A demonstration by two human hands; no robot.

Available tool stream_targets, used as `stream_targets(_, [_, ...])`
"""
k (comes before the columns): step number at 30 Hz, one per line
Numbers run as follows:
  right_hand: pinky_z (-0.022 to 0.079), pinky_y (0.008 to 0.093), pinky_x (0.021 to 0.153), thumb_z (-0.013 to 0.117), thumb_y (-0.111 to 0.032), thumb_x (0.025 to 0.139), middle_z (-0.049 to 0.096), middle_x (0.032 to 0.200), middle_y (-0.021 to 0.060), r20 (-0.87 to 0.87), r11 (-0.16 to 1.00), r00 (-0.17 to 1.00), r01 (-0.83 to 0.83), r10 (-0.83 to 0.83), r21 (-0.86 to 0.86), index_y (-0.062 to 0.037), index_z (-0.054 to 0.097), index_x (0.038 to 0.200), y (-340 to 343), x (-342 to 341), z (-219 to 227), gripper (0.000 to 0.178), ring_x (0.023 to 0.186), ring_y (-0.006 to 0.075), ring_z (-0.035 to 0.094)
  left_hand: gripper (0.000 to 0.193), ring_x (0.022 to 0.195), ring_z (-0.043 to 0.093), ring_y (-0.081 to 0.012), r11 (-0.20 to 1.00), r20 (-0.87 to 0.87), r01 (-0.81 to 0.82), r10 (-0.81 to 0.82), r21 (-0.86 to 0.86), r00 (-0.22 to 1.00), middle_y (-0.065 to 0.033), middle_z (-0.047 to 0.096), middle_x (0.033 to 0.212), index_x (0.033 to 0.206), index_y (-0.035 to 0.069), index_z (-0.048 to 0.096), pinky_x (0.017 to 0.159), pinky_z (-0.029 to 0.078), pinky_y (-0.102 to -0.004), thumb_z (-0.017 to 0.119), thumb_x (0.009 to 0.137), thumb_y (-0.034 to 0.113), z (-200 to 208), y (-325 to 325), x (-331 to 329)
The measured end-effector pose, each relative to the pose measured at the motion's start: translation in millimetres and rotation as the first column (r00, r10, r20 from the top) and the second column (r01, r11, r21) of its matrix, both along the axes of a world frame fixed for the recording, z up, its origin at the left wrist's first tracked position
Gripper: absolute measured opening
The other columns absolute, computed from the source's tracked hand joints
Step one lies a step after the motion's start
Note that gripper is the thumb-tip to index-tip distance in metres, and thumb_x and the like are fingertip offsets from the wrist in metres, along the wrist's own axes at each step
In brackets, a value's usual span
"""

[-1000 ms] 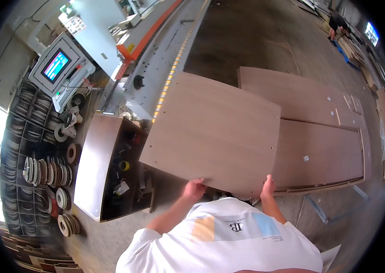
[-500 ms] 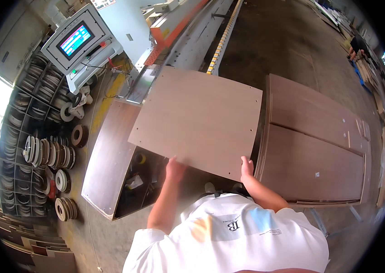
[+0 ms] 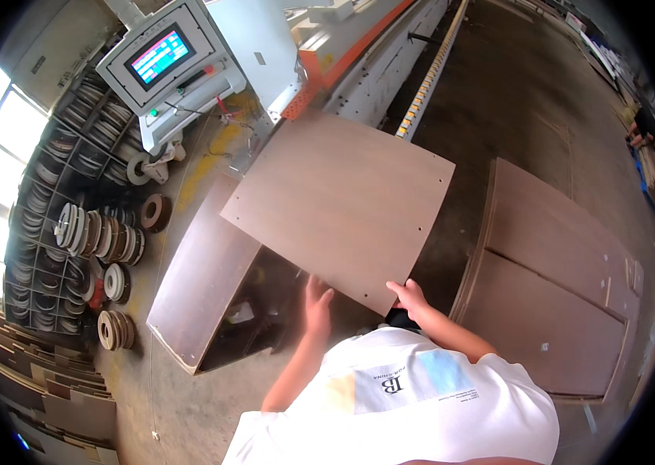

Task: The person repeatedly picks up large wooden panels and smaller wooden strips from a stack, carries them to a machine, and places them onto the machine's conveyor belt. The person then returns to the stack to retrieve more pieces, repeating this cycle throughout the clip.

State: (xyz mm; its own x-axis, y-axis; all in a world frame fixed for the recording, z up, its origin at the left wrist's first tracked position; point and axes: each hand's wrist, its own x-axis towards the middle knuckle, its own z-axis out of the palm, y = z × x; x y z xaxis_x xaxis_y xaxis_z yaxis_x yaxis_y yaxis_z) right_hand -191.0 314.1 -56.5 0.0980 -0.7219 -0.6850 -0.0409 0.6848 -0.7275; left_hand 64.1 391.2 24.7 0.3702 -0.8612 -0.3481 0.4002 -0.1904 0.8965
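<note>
A flat, light brown wood panel (image 3: 335, 201) with small holes near its edges lies slanted in front of me, its far end by the machine. My right hand (image 3: 414, 301) grips its near right corner, thumb on top and fingers beneath. At the near edge, my left hand (image 3: 316, 306) is raised with its thumb standing apart from the fingers. The fingertips come up close to the panel's edge; whether they touch its underside is hidden.
A wood-topped stand (image 3: 199, 271) is left of the panel. A control box with a lit screen (image 3: 161, 58) stands beyond it. Stacked brown boards (image 3: 552, 310) lie at right. Rolls of edging (image 3: 103, 232) and a filled rack (image 3: 48, 194) are at far left.
The panel has turned clockwise, its near right corner coming left and toward me with my right hand. My left hand's thumb has come off the edge. The view has shifted.
</note>
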Motion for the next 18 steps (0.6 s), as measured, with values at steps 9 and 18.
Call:
stream_targets(9, [0.063,0.0409,0.074,0.074,-0.019,0.091,0.064,0.114,0.0163,0.058,0.99,0.996,-0.076,0.069,0.117,0.0053,0.055,0.119,-63.3,6.3,21.8,0.042,0.097,0.0275,0.07,0.077,0.157,0.019,-0.0296,0.993,-0.147,-0.118,0.118,0.009,0.982,-0.0128,0.023,0.169,0.162,0.003,0.025,0.125,0.018,-0.0428,0.056,0.093,0.009,-14.0,-59.6,10.0])
stream_targets(18, [0.062,0.0438,0.072,0.073,-0.018,0.093,0.066,0.114,0.0143,-0.003,0.996,1.0,-0.019,0.019,0.089,0.0009,0.056,0.117,-148.7,-24.4,25.5,0.035,0.102,0.0273,0.069,0.076,0.156,0.021,-0.0285,0.998,-0.226,-0.056,0.059,0.02,0.972,-0.0133,0.022,0.17,0.163,0.002,0.023,0.125,0.02,-0.0443,0.055,0.094,0.01,-10.6,-142.0,-13.8])
